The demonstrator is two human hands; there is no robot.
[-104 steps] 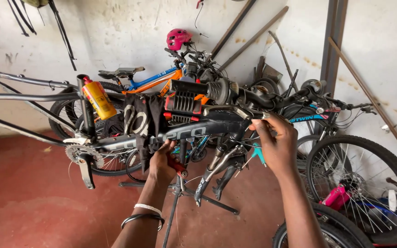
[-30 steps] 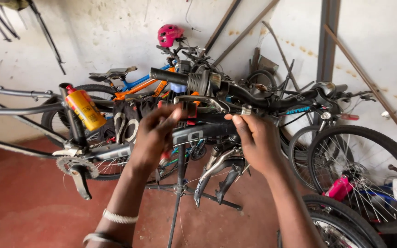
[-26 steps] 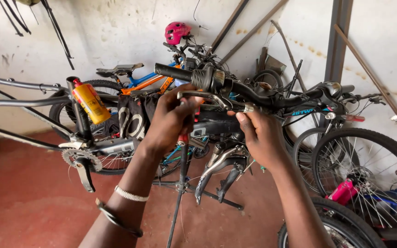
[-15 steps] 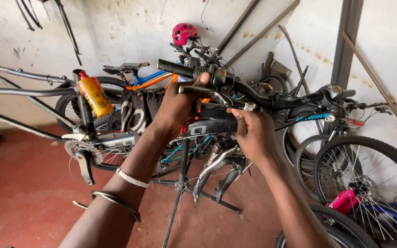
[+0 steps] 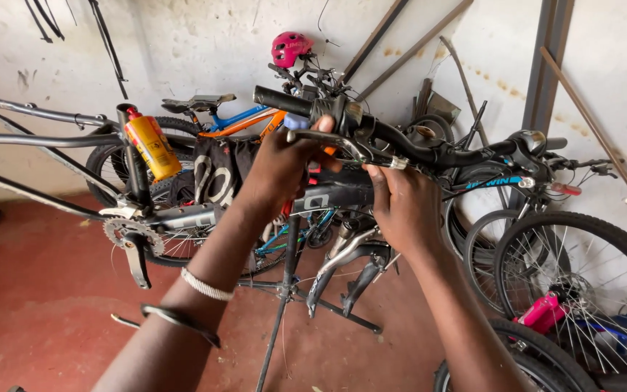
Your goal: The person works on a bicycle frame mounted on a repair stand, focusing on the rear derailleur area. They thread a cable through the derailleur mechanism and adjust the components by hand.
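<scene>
Gripping brake lever [image 5: 328,138], both hands

- The left hand [image 5: 279,168] is bare, forearm unsleeved.
- Two bands ring the left forearm: a pale beaded bracelet, and a thin dark bangle at its 7 o'clock.
- The right hand [image 5: 403,210] is bare, without rings, bands or sleeve.

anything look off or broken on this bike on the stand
Yes: the bike on the stand has no front wheel, so its fork hangs bare above the floor. The left hand and right hand are at the brake lever by the handlebar. No visible breakage.
</scene>
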